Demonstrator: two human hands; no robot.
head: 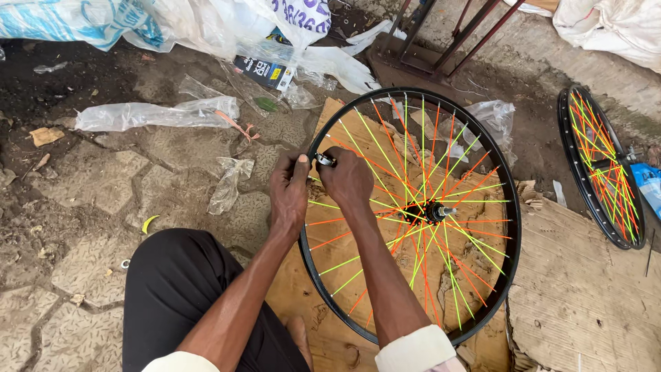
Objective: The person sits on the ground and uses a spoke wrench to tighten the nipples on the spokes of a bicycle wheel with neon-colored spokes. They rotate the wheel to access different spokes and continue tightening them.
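A black bicycle wheel rim [506,172] with orange and yellow-green spokes lies flat on brown cardboard [578,289], its metal hub [435,211] at the middle. My left hand [289,193] grips the rim's near-left edge with its thumb up. My right hand [348,180] reaches across the spokes and pinches a small silver tool [325,160] against the rim, right beside the left hand. What the tool bites on is hidden by my fingers.
A second wheel [602,165] with the same bright spokes leans at the right. Clear plastic bags [158,114] and a small printed box [265,69] litter the paved ground. A dark metal stand [427,48] rises behind the wheel. My knee in black trousers [179,289] is at the bottom.
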